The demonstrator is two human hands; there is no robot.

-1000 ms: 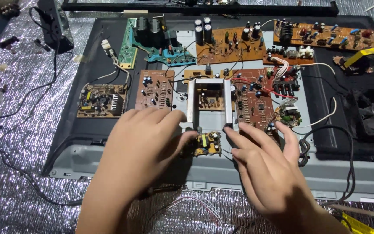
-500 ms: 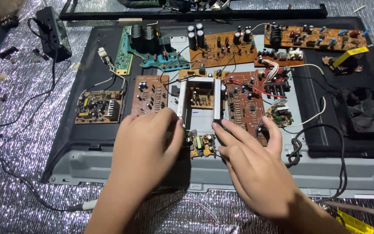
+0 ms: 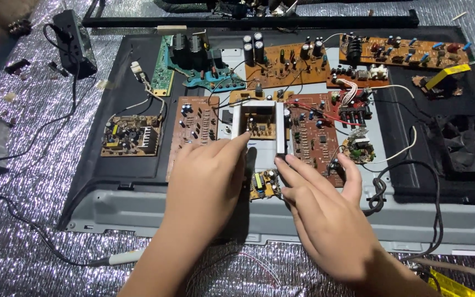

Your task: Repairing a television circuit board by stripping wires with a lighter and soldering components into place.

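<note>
Left hand [image 3: 207, 176] | fingertips on heatsink [image 3: 258, 127] left fin, palm flat, nothing clasped | right hand [image 3: 325, 212] | finger at right fin foot, spread | small board [image 3: 264, 184] between both | judgement: press evenly, spare wires.

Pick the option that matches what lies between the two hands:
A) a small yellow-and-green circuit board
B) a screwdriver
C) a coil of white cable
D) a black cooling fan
A: the small yellow-and-green circuit board sits in the gap between the left hand and the right hand, just below the silver metal bracket, while the black fan lies far off to the right.
</note>
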